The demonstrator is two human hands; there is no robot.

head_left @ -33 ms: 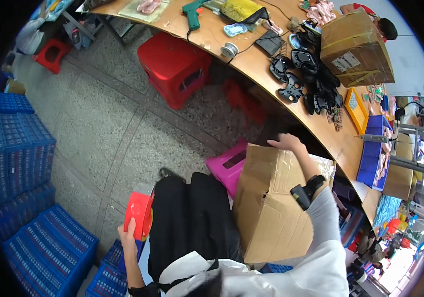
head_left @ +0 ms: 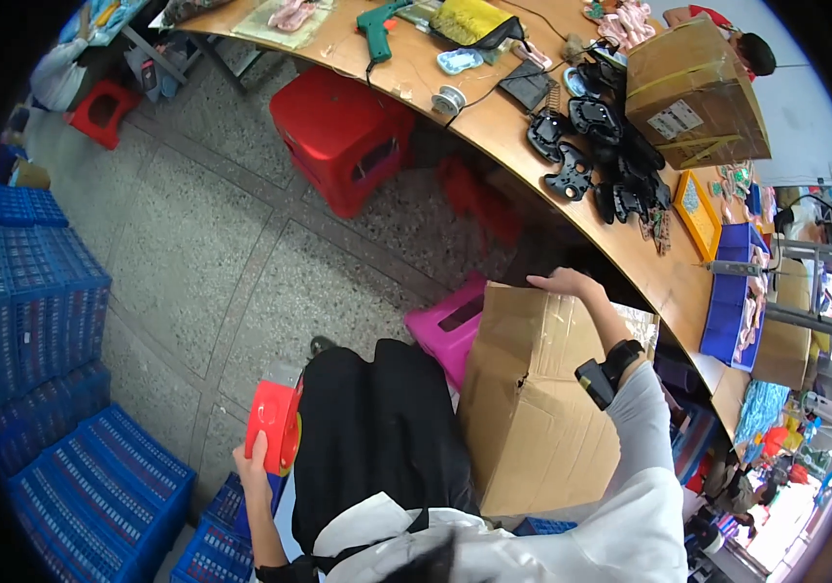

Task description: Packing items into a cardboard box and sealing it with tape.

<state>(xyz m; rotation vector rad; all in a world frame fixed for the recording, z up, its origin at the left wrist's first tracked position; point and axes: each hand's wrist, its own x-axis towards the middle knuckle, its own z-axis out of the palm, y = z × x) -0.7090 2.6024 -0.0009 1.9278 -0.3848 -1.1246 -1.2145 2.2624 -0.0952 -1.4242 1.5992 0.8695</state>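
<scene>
My left hand (head_left: pixel 254 462) is closed round a red tape dispenser (head_left: pixel 271 426), held low beside my left leg. A roll of tape shows at the dispenser's right side, and a pale metal end sticks out at its top. On my right stands a large brown cardboard box (head_left: pixel 557 437), its surface partly covered with shiny clear tape. At the far upper edge of this box is my right hand (head_left: pixel 569 282), gripping the edge with one finger or thumb stretched left. Its other fingers are partly hidden. A black band with a small device sits on my right wrist.
A pink stool (head_left: pixel 447 325) touches the box's left side. The curved wooden workbench (head_left: pixel 494 117) carries black controller shells (head_left: pixel 572 175), a green glue gun (head_left: pixel 374 37) and another carton (head_left: pixel 698 92). A red stool (head_left: pixel 338 126) stands before it. Blue crates (head_left: pixel 105 496) are stacked at left.
My right hand and forearm have shifted very slightly down and to the right at the box edge. The tape dispenser has dropped a touch with my left hand.
</scene>
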